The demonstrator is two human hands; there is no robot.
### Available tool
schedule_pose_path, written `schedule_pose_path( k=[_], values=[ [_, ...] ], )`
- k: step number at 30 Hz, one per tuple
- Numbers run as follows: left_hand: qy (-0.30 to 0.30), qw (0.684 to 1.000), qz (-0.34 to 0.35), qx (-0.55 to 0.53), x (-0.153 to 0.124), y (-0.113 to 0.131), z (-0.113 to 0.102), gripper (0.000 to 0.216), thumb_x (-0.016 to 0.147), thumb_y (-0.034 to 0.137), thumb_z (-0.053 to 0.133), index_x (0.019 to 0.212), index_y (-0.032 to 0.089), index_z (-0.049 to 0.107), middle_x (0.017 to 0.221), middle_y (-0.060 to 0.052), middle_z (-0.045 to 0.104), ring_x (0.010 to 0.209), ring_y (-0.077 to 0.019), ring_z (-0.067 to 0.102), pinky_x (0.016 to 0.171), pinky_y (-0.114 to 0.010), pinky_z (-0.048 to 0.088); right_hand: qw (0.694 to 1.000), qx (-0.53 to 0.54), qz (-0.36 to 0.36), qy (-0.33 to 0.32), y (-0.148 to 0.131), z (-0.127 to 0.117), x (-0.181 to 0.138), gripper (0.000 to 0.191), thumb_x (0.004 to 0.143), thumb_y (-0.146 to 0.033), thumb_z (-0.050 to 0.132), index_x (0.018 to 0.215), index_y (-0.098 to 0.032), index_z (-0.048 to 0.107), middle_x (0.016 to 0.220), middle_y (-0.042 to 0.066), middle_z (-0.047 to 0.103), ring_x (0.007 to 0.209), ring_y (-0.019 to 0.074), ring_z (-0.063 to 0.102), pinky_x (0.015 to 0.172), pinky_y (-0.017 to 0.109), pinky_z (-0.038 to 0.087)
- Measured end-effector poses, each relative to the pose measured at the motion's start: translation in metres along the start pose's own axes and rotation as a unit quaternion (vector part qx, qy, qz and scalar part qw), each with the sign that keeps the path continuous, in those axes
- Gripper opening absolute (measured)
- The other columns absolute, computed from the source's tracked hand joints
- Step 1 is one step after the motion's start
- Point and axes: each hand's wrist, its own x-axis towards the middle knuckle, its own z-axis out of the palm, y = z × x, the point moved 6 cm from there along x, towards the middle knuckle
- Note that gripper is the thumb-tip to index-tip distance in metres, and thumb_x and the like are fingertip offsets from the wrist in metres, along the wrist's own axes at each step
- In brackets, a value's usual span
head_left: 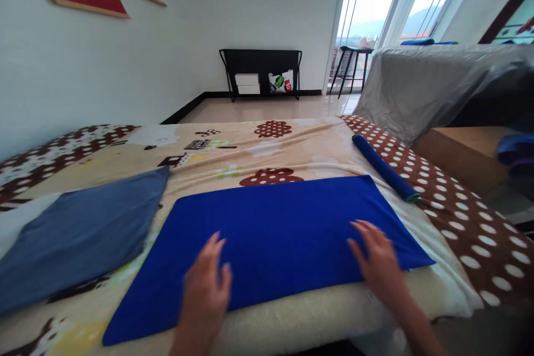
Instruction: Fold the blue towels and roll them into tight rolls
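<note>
A bright blue cloth lies spread out on the bed, mostly smooth, with slight creases at its right end. Over its left part is my left hand, fingers apart and a little blurred, holding nothing. My right hand is over the cloth's right part, fingers loosely spread and empty. Whether either hand touches the fabric I cannot tell. To the left lies a grey-blue cloth, laid flat. A rolled dark blue cloth with a green edge rests at the right, beyond the blue cloth's far right corner.
A patterned blanket covers the bed, with a brown polka-dot border on both sides. Past the bed's right edge stand a cardboard box and plastic-covered furniture. By the far wall are a black rack and a stool.
</note>
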Motion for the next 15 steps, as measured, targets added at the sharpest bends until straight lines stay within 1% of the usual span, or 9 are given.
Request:
schedule_pose_path(
  k=[2, 4, 5, 7, 9, 11, 13, 14, 15],
  values=[
    [-0.088, 0.989, 0.107, 0.048, 0.002, 0.05, 0.061, 0.055, 0.094, 0.024, 0.038, 0.148, 0.023, 0.039, 0.158, -0.01, 0.037, 0.146, -0.0263, 0.034, 0.115, -0.049, 0.034, 0.988, 0.058, -0.106, -0.091, -0.069, 0.038, 0.007, 0.056, 0.099, -0.041, 0.038, 0.153, -0.034, 0.026, 0.154, 0.003, 0.039, 0.137, 0.0283, 0.043, 0.108, 0.051, 0.04],
    [-0.15, 0.971, 0.163, 0.091, -0.002, 0.086, 0.108, 0.062, 0.093, 0.017, 0.034, 0.154, 0.021, 0.027, 0.16, -0.01, 0.031, 0.149, -0.0253, 0.027, 0.116, -0.049, 0.033, 0.97, 0.088, -0.174, -0.147, -0.115, 0.065, 0.007, 0.064, 0.101, -0.034, 0.034, 0.158, -0.035, 0.006, 0.16, 0.0, 0.026, 0.144, 0.0264, 0.034, 0.113, 0.052, 0.035],
    [-0.174, 0.962, 0.18, 0.109, -0.005, 0.097, 0.124, 0.064, 0.092, 0.014, 0.033, 0.155, 0.02, 0.025, 0.16, -0.01, 0.03, 0.149, -0.0251, 0.026, 0.117, -0.049, 0.032, 0.963, 0.093, -0.195, -0.163, -0.127, 0.074, 0.005, 0.066, 0.101, -0.031, 0.033, 0.158, -0.034, 0.001, 0.16, 0.0, 0.024, 0.145, 0.0248, 0.031, 0.115, 0.052, 0.034],
    [-0.2, 0.952, 0.191, 0.134, -0.01, 0.103, 0.139, 0.062, 0.093, 0.016, 0.033, 0.155, 0.019, 0.026, 0.16, -0.009, 0.03, 0.149, -0.0252, 0.027, 0.118, -0.051, 0.03, 0.955, 0.091, -0.215, -0.183, -0.133, 0.085, 0.002, 0.066, 0.101, -0.028, 0.031, 0.158, -0.034, 0.0, 0.16, -0.001, 0.023, 0.146, 0.0226, 0.029, 0.116, 0.05, 0.033],
    [-0.204, 0.952, 0.178, 0.145, -0.014, 0.087, 0.131, 0.058, 0.097, 0.027, 0.035, 0.154, 0.023, 0.027, 0.159, -0.008, 0.032, 0.147, -0.0255, 0.03, 0.117, -0.052, 0.03, 0.959, 0.074, -0.202, -0.187, -0.114, 0.085, 0.0, 0.062, 0.101, -0.031, 0.033, 0.158, -0.035, 0.007, 0.16, -0.001, 0.024, 0.146, 0.0226, 0.03, 0.116, 0.05, 0.033],
    [-0.189, 0.961, 0.132, 0.154, -0.015, 0.051, 0.104, 0.058, 0.098, 0.04, 0.038, 0.153, 0.028, 0.029, 0.159, -0.007, 0.034, 0.146, -0.0265, 0.033, 0.117, -0.055, 0.029, 0.974, 0.039, -0.151, -0.165, -0.071, 0.076, -0.002, 0.06, 0.101, -0.039, 0.037, 0.157, -0.035, 0.017, 0.16, 0.0, 0.025, 0.145, 0.0246, 0.032, 0.115, 0.052, 0.034],
    [-0.155, 0.972, 0.049, 0.168, -0.016, 0.0, 0.063, 0.058, 0.096, 0.048, 0.039, 0.151, 0.033, 0.034, 0.158, -0.006, 0.036, 0.145, -0.0289, 0.035, 0.116, -0.059, 0.026, 0.988, -0.009, -0.082, -0.129, -0.009, 0.058, -0.008, 0.058, 0.1, -0.044, 0.037, 0.156, -0.032, 0.024, 0.159, 0.003, 0.028, 0.145, 0.0269, 0.032, 0.114, 0.055, 0.032],
    [-0.123, 0.977, -0.004, 0.172, -0.019, -0.029, 0.038, 0.059, 0.094, 0.051, 0.041, 0.15, 0.032, 0.037, 0.157, -0.007, 0.037, 0.145, -0.0312, 0.034, 0.116, -0.061, 0.024, 0.992, -0.034, -0.048, -0.112, 0.026, 0.048, -0.014, 0.057, 0.1, -0.045, 0.034, 0.155, -0.03, 0.028, 0.159, 0.004, 0.029, 0.146, 0.0278, 0.03, 0.115, 0.056, 0.03],
    [-0.089, 0.98, -0.058, 0.168, -0.022, -0.057, 0.014, 0.062, 0.091, 0.055, 0.043, 0.149, 0.033, 0.039, 0.157, -0.008, 0.038, 0.146, -0.0334, 0.032, 0.115, -0.063, 0.022, 0.992, -0.052, -0.034, -0.113, 0.058, 0.039, -0.022, 0.055, 0.1, -0.043, 0.03, 0.153, -0.027, 0.034, 0.158, 0.005, 0.03, 0.147, 0.0284, 0.027, 0.115, 0.056, 0.028]
  ],
)
